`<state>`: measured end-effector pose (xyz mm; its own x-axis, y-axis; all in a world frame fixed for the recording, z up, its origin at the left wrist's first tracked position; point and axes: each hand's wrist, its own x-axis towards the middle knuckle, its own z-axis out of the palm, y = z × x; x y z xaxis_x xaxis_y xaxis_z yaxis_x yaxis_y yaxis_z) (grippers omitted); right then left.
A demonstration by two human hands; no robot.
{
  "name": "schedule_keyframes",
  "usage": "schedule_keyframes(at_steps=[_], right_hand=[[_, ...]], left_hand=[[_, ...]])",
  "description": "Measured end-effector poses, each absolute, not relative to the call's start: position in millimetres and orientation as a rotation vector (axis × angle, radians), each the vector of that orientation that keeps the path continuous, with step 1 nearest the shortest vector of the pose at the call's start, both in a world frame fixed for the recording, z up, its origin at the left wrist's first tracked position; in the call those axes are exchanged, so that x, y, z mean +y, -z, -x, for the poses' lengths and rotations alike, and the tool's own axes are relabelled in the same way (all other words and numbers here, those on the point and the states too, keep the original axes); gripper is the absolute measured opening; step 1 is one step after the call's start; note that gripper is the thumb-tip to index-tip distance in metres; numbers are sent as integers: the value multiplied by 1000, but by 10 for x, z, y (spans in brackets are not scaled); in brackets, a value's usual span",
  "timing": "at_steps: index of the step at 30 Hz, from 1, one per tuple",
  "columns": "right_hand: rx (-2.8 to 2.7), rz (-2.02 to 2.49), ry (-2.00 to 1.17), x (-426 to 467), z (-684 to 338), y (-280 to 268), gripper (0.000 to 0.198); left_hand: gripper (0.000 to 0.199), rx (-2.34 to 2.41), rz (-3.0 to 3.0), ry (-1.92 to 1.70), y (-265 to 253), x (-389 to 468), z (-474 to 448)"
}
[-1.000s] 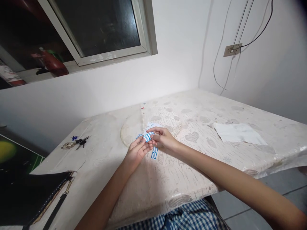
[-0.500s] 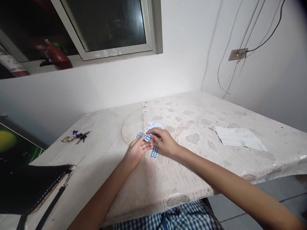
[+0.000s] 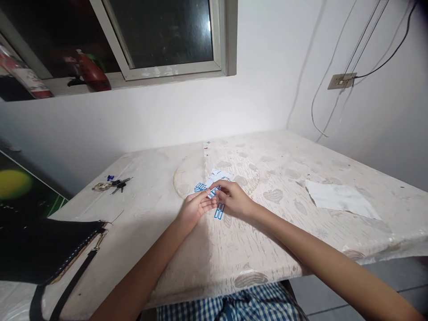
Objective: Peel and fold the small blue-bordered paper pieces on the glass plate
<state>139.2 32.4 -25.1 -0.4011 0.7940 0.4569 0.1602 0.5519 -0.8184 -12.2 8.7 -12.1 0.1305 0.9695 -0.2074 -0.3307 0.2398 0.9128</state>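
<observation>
Between my two hands is a small white paper piece with blue outlined boxes (image 3: 213,192). My left hand (image 3: 195,207) pinches its left edge with the thumb on top and the fingers beneath. The fingers of my right hand (image 3: 235,199) close on its right side. Just below, a similar blue-outlined piece (image 3: 219,211) lies on the table. Left of my fingertips rest more blue-outlined pieces (image 3: 199,187). Beyond my hands several white paper pieces (image 3: 220,174) lie overlapping, partly hidden by my right hand.
A patterned plastic cover lies over the table (image 3: 267,240). Keys (image 3: 119,183) lie at the left, behind a black bag (image 3: 50,249) with a strap. At the right is a torn white sheet (image 3: 341,199). A wall outlet (image 3: 341,81) has cables hanging from it.
The view has shifted slightly, so everything sits a little further right. My hands keep nearly the same hold on the paper piece, with the fingers moving only slightly.
</observation>
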Motion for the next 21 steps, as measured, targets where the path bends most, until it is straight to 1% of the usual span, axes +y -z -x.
schedule_keyframes(at_steps=[5, 10, 13, 17, 21], right_hand=[[-1950, 888, -732, 302, -1405, 217, 22], [-1866, 922, -767, 318, -1399, 226, 18], [-1832, 951, -773, 338, -1405, 248, 17], [-1909, 1003, -697, 331, -1416, 246, 19], [-1976, 1079, -634, 311, -1402, 235, 21]], left_hand=[[20, 1089, -996, -1127, 92, 60, 118], [29, 1179, -1310, -1134, 152, 67, 98], [28, 1237, -1580, -1131, 204, 84, 132], [26, 1476, -2070, -990, 203, 105, 223], [28, 1592, -2270, -886, 191, 133, 270]])
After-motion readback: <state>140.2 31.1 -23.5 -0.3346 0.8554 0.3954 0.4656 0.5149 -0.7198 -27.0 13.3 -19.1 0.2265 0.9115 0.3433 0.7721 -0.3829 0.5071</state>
